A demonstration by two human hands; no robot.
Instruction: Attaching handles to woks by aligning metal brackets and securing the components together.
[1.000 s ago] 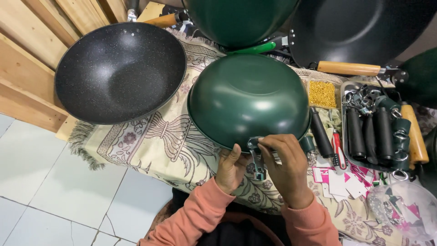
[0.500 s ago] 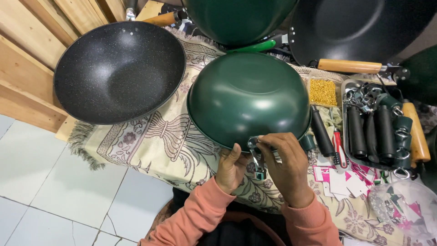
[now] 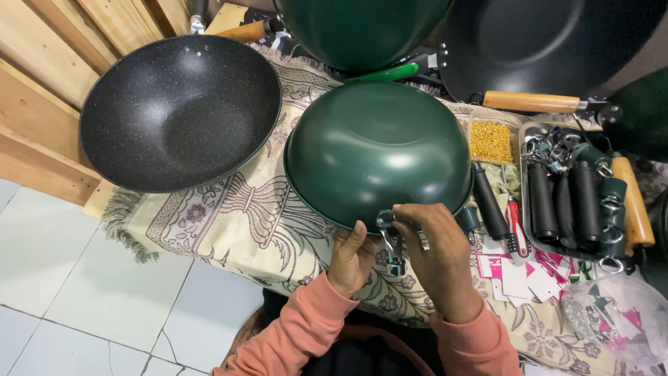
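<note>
Here, the right hand [image 3: 442,261] pinches a small metal bracket [image 3: 391,240] at the near rim of an upturned dark green wok [image 3: 376,150], fingers curled together over its top. The left hand [image 3: 351,257] rests just beside it, fingers closed against the rim. The wok lies dome-up, glossy, on a patterned cloth [image 3: 229,216], directly beyond the fingertips. The bracket's fastening is hidden under the fingers.

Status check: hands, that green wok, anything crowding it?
Both hands at near rim: left hand braces beside metal bracket, right hand pinches it. Green wok upside down on cloth. Black wok close left, tray of handles right.
</note>
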